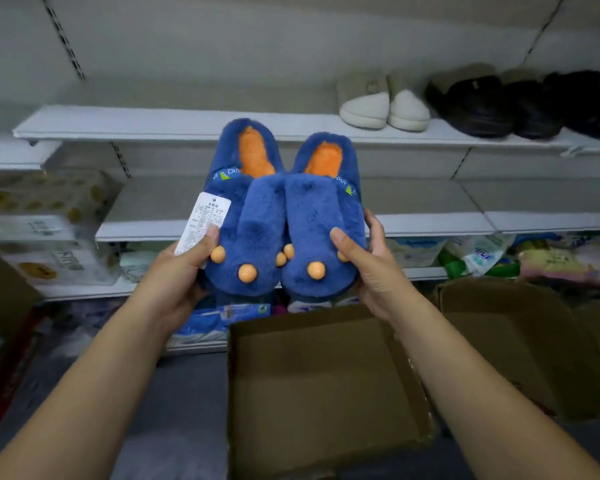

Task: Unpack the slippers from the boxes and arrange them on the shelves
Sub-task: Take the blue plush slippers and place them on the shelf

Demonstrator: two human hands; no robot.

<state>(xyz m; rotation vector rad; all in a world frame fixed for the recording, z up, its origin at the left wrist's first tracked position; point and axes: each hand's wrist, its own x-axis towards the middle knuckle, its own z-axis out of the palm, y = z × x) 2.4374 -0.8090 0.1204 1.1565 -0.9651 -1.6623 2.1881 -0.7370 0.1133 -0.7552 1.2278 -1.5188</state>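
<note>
at the centre of the frame, a pair of fluffy blue slippers with orange linings and orange ball claws [284,216] was held side by side, in front of the white metal shelves [153,124]. the left hand [184,268] gripped one slipper, its thumb pinning a white printed paper tag [201,223] whose text was too small to read; the right hand [371,268] clasped the other's edge. ribbon labels read "din" and "our". an open brown cardboard box [319,375] lay below. cream slippers [381,102] and black slippers [499,105] sat on the shelf at upper right.
</note>
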